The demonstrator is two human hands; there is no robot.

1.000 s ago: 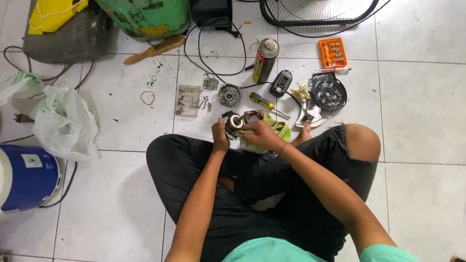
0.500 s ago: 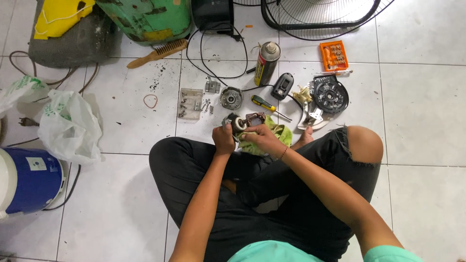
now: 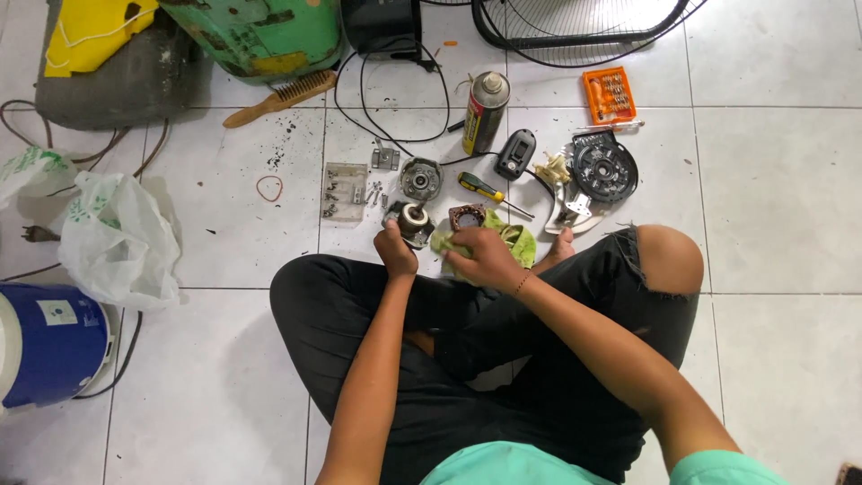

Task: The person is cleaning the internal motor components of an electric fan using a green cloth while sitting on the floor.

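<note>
Person sits cross-legged on a white tiled floor (image 3: 224, 377), black trousers, torn at the right knee.

Left hand (image 3: 396, 248): fingers curled shut around a small round motor part (image 3: 414, 219), metal with a pale centre, held just above the floor in front of the shins.

Right hand (image 3: 482, 257): closed over a green cloth (image 3: 516, 241), pressing it against a brownish winding piece (image 3: 467, 216) that pokes out just beyond the knuckles. The two hands are close, nearly side by side, not touching.

Laid out on the floor beyond the hands:
- round grey housing (image 3: 420, 177), just past the motor part
- clear bag of screws (image 3: 344, 192), left of the housing, loose screws beside it
- yellow-handled screwdriver (image 3: 479, 189), lying at a slant near the winding piece
- spray can (image 3: 486, 112), upright
- small black box (image 3: 515, 154), right of the can
- black round cover (image 3: 603, 168), with a white bracket (image 3: 571, 208) against its near edge
- orange bit case (image 3: 608, 94), further back
- red rubber band (image 3: 268, 188), alone, left of the bag

Further out: wooden brush (image 3: 282, 96), green tank (image 3: 256, 36), fan grille (image 3: 584, 22) at the top edge, white plastic bags (image 3: 112, 238) and a blue bucket (image 3: 49, 341) at far left.
</note>
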